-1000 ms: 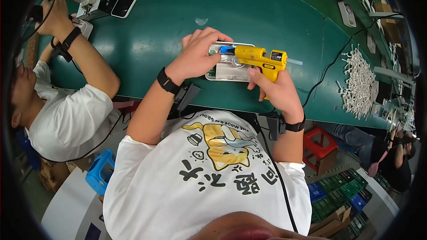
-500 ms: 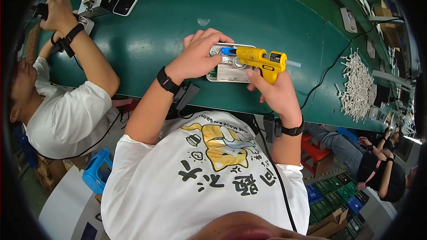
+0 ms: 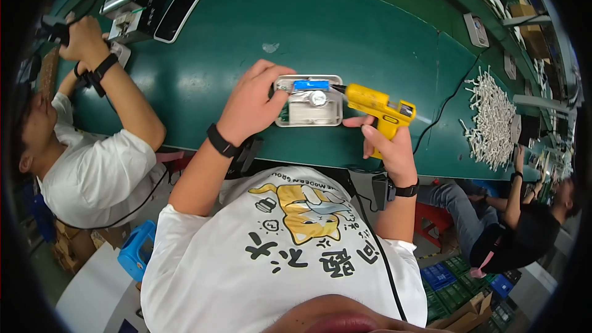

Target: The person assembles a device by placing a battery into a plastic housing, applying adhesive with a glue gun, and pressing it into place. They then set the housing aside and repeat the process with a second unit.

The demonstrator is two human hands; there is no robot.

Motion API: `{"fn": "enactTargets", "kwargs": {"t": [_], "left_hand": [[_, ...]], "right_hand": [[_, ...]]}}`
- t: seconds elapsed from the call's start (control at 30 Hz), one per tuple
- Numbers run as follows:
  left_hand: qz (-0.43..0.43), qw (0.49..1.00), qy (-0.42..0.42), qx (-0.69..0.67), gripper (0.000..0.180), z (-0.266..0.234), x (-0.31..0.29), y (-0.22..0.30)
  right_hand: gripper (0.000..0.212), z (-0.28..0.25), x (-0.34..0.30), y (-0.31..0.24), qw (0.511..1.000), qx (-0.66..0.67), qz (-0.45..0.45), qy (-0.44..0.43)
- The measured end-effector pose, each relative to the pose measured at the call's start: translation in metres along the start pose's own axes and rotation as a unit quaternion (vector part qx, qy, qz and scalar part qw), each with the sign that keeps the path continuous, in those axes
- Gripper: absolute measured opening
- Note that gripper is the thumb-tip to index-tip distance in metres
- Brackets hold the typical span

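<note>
A white rectangular plastic housing (image 3: 308, 124) lies open side up on the green table in front of me. My left hand (image 3: 251, 100) grips its left end, fingers over the far edge and thumb inside. A blue battery (image 3: 312, 85) sits along the far wall of the housing, with a round silvery part (image 3: 317, 98) beside it and a green circuit board (image 3: 283, 113) partly under my thumb. My right hand (image 3: 393, 150) is wrapped round the handle of a yellow glue gun (image 3: 377, 106). Its dark nozzle points left, at the housing's far right corner near the battery's end.
A phone (image 3: 178, 15) and a black-and-silver device (image 3: 139, 9) stand at the far left. On the right lies a heap of small white parts (image 3: 490, 117), with a black cable (image 3: 445, 106) running nearby. Co-workers sit on my left (image 3: 92, 160) and right (image 3: 512, 228).
The glue gun has drawn back to the right and nearer to me, its nozzle now at the housing's corner. More of the battery shows. The housing and my left hand sit slightly further left and nearer.
</note>
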State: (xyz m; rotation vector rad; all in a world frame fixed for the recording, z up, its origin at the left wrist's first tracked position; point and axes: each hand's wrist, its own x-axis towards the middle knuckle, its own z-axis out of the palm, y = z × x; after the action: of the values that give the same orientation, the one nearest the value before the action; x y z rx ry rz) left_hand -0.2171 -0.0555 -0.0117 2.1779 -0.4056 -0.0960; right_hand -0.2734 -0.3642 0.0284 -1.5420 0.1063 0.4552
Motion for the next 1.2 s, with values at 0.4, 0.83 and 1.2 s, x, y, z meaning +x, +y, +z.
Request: {"fn": "enactTargets", "kwargs": {"t": [0.4,0.83,1.2], "left_hand": [[-0.178,0.955,0.104,-0.214,0.037,0.004,0.156,-0.027],[0.127,0.970,0.206,0.010,0.009,0.023,0.129,-0.063],[0.051,0.991,0.101,-0.076,0.034,0.042,0.108,-0.032]], "right_hand": [[0.016,-0.036,-0.021,0.076,0.943,0.271,-0.153,0.113],[0.017,-0.025,-0.007,0.049,0.957,0.256,-0.102,0.087],[0.022,-0.040,0.112,-0.008,0.926,0.376,-0.006,-0.023]]}}
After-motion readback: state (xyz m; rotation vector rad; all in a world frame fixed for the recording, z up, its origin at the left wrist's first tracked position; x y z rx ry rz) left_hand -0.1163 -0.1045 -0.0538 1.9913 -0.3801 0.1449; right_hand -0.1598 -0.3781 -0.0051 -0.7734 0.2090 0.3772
